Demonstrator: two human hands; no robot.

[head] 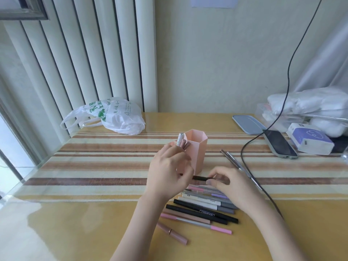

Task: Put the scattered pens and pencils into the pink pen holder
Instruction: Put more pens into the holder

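Gripping a glittery pen (180, 138) in my left hand (169, 168), right hand (228, 182) pinching a dark pencil (200, 178); the pink pen holder (196, 147) looks empty, a dozen pens (199, 210) remain on the surface (94, 223).

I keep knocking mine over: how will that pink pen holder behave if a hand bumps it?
The pink pen holder is tall, narrow and looks empty, so it probably tips easily. Thin plastic suggests it is light, and on the glossy table it may slide first. Its flat sides should stop rolling.
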